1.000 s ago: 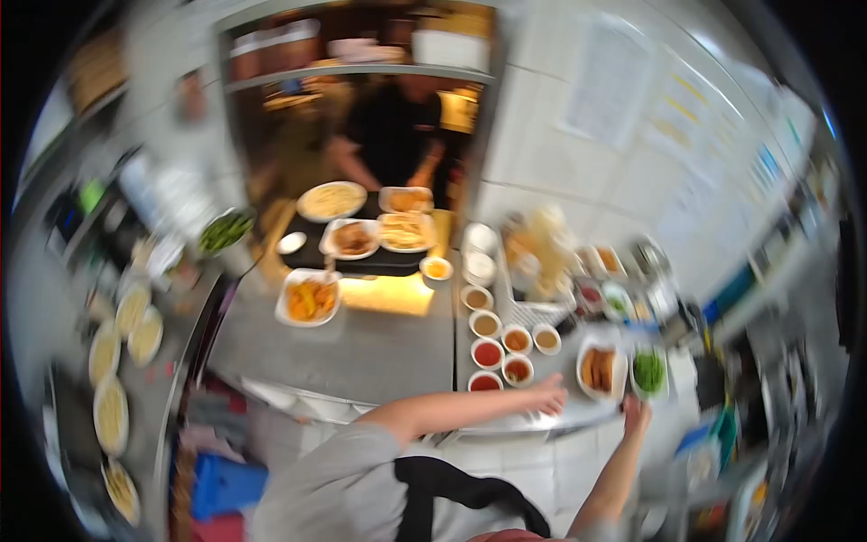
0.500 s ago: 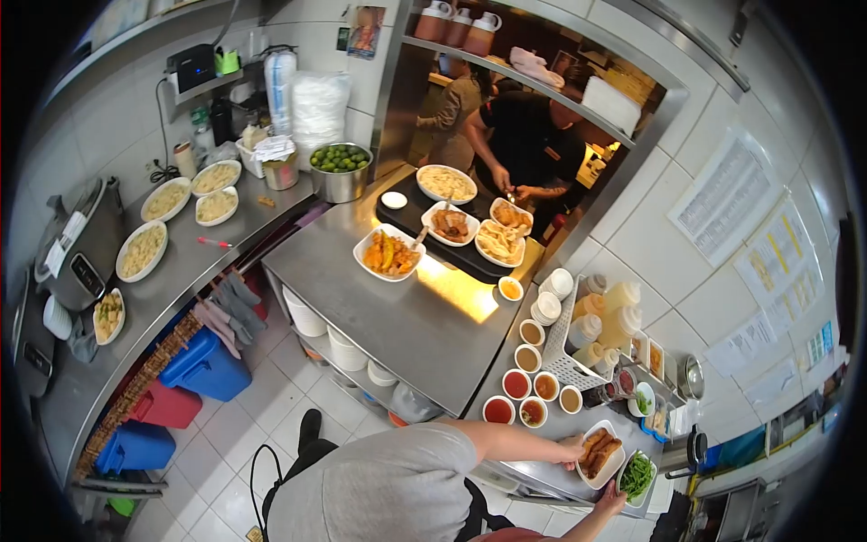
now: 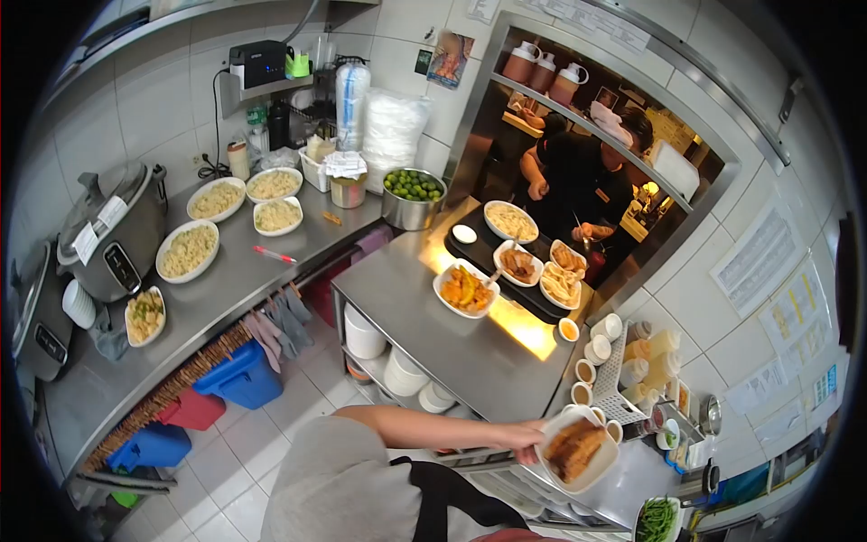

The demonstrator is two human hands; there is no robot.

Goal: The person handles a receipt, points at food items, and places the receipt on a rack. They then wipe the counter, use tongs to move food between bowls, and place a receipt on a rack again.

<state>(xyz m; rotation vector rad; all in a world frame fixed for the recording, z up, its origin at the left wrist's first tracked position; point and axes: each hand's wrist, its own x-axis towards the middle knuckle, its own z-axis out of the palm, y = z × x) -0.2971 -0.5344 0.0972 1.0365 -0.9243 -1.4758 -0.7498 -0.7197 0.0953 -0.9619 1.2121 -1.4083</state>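
Left hand [image 3: 528,443] under raised plate [image 3: 571,452]

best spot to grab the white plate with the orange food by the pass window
Take the white plate with the orange food by its bare near rim, coming in from the open steel counter side. The far side crowds against the black tray and its dishes, and a utensil leans in from the upper right edge. The rim is shallow and flared, so a thumb-over, fingers-under grip should suit it.
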